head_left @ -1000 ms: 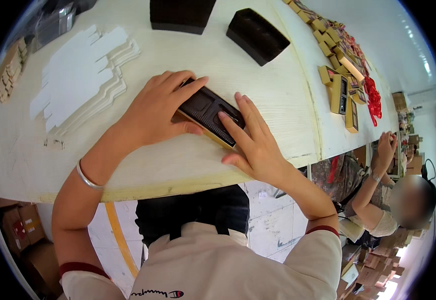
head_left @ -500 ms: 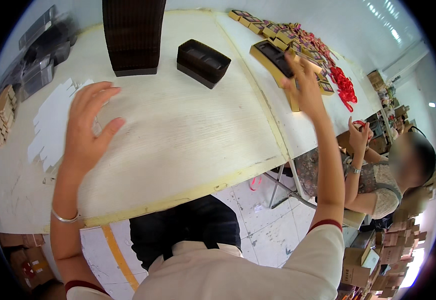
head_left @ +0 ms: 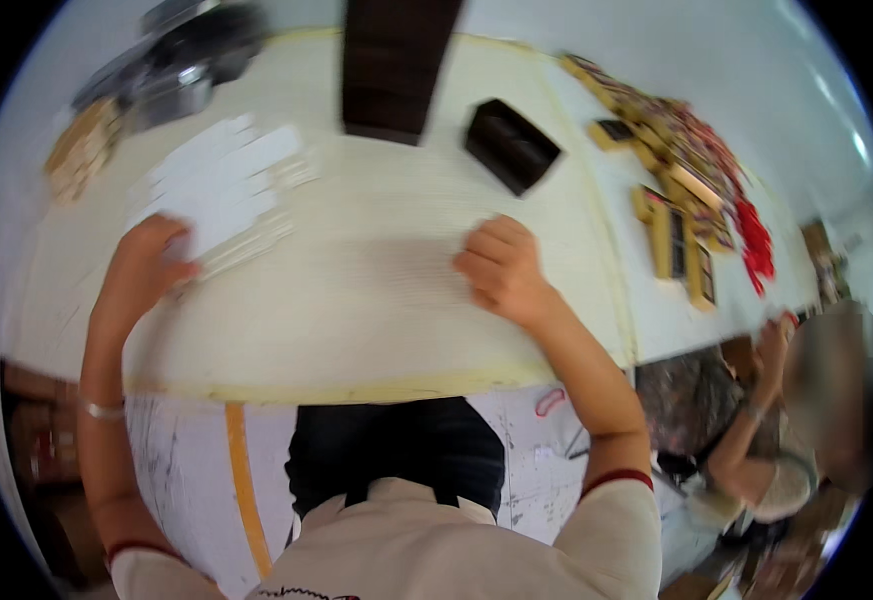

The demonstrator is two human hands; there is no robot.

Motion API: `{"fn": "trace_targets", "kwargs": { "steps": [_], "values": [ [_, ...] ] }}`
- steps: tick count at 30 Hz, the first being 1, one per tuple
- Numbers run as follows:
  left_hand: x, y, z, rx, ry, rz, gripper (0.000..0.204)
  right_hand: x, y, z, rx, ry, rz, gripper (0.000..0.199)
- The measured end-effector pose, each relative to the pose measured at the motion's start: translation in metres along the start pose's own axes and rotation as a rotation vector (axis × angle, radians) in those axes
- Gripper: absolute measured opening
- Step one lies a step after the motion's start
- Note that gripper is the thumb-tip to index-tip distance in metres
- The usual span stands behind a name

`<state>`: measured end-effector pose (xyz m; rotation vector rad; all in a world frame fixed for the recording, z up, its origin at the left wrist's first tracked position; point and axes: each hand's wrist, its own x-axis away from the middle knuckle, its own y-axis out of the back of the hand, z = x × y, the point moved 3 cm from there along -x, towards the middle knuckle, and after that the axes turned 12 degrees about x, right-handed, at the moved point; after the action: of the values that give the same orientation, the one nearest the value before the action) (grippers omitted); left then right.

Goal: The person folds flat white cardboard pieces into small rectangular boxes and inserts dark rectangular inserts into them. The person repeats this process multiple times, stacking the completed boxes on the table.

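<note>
My left hand [head_left: 145, 262] is at the left of the table, beside a spread of white card pieces [head_left: 215, 185] and the clear plastic strips [head_left: 252, 247] along their near side. Its fingers curve, with the thumb apart from them, and I see nothing held. Over the middle of the table, my right hand [head_left: 504, 266] is curled into a loose fist with no object showing in it. Beyond it sits a black plastic tray [head_left: 512, 145]. To that tray's left rises a tall stack of black trays [head_left: 394, 70].
Gold boxes with black inserts [head_left: 669, 240] lie at the right, near red ribbon [head_left: 754, 240]. Clear plastic covers [head_left: 172, 95] and a tan bundle [head_left: 84, 150] are at the far left. Another person [head_left: 757, 450] sits at the right, hands raised at the ribbon's near end.
My right hand has left the gold boxes and come back leftward, its fingers now curled. A gold box there lies lower and turned. My left hand has moved nearer me, and the view has shifted.
</note>
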<state>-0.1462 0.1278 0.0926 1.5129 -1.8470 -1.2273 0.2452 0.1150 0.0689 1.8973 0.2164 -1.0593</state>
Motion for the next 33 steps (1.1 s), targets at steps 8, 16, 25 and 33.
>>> {"fn": "trace_targets", "kwargs": {
  "steps": [8,16,25,33],
  "values": [
    [0.024,0.049,0.009,-0.031,0.000,0.087,0.026,-0.024,0.000,0.051,-0.202,-0.281,0.033,0.019],
    [0.055,0.058,-0.010,-0.420,-0.239,-0.335,0.016,-0.026,0.000,0.055,-0.201,-0.286,-0.029,0.021],
    [0.081,0.020,-0.005,-0.360,-0.322,-0.295,0.006,-0.016,-0.007,0.052,-0.189,-0.271,-0.018,0.020],
    [0.061,0.036,-0.005,0.005,0.060,-0.163,0.017,-0.015,-0.001,0.053,-0.203,-0.286,0.027,0.020]
  ]
}}
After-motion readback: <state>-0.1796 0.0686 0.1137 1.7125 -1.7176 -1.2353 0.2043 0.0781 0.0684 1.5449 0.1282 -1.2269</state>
